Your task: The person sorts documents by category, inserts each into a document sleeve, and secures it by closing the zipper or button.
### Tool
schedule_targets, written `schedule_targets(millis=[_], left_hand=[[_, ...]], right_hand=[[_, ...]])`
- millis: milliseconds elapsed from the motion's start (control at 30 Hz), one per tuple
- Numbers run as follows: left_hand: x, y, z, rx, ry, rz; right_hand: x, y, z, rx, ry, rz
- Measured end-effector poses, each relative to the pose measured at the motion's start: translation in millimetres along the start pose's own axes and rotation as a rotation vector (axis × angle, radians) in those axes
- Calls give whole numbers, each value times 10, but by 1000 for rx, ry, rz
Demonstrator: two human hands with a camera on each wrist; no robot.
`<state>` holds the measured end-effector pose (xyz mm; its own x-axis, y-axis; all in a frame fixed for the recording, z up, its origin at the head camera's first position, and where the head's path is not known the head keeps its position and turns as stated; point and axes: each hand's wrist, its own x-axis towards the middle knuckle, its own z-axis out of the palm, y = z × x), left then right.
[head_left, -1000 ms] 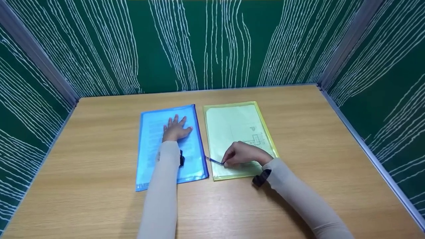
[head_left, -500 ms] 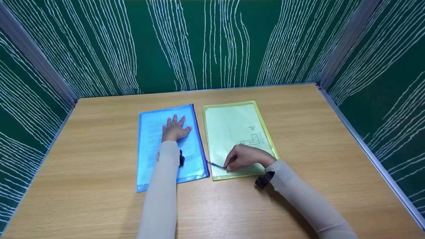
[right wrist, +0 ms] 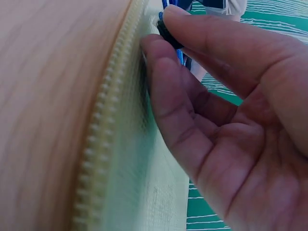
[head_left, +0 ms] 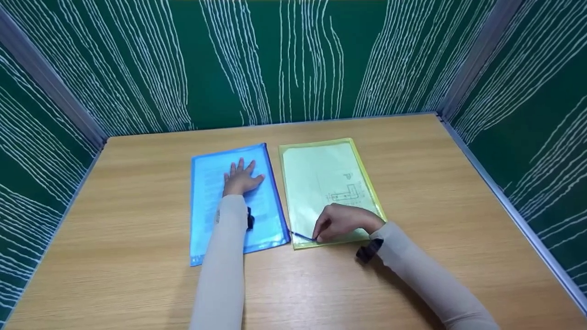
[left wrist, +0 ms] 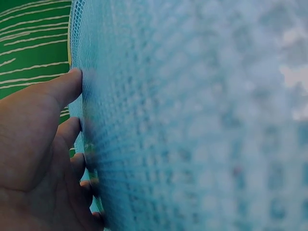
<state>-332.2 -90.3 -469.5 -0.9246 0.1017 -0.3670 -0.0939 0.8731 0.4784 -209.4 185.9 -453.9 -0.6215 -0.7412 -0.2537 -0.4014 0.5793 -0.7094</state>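
A blue mesh zip folder [head_left: 213, 183] with a printed sheet inside lies on the table. My left hand [head_left: 241, 181] rests flat on it with fingers spread; in the left wrist view the fingertips [left wrist: 74, 79] touch the mesh. Along the folder's right side runs a dark blue zip edge [head_left: 274, 185]. From near its lower end a blue zipper pull cord [head_left: 300, 235] stretches to my right hand [head_left: 341, 222]. Thumb and forefinger pinch the cord's dark end tab [right wrist: 168, 34], as the right wrist view shows. This hand is over the lower part of a yellow zip folder [head_left: 302, 183].
The yellow folder, holding a sheet with a line drawing [head_left: 346, 193], lies just right of the blue one with a narrow gap. Both are on a wooden table [head_left: 151, 192]. Green walls [head_left: 312, 59] with white wavy lines stand at the back and sides.
My right hand has moved toward the table's near side and slightly right, drawing the zipper pull down the blue folder's right edge. The left hand has stayed in place on the folder.
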Motion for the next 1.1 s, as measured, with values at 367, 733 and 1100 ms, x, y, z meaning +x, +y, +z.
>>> schedule_targets(millis=[367, 733, 1100], left_hand=[[-5, 7, -32, 11, -11, 4], [-2, -1, -3, -3, -13, 1], [-3, -2, -11, 18, -11, 13]], right_hand=[[-55, -32, 30, -10, -64, -68], [-65, -12, 44, -25, -106, -69], [-62, -23, 27, 12, -123, -52]])
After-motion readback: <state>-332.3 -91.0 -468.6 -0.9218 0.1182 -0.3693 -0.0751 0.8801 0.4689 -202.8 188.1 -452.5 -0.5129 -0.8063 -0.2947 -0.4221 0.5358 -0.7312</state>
